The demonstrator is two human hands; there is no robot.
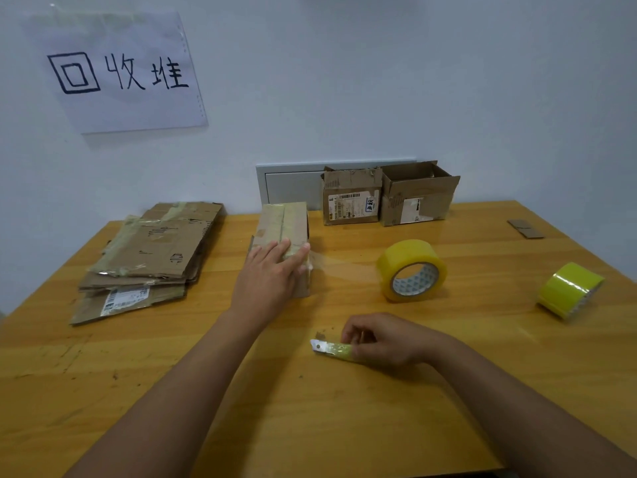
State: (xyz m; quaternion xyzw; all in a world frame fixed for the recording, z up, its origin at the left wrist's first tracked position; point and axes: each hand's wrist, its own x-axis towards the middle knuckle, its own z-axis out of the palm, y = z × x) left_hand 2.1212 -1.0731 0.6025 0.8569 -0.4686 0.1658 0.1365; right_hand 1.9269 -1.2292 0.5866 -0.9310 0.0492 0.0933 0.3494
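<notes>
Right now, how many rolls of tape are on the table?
2. One roll sits mid-table, its strip running to the box under the left hand. The other roll sits near the table's right edge. The rear boxes could hide more.

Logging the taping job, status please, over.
Left hand flat on taped box. Right hand grips cutter. Tape strip runs uncut to roll. Nothing between cutter and strip.

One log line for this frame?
left hand flat on box | right hand grips cutter | strand runs box to roll, uncut
</notes>
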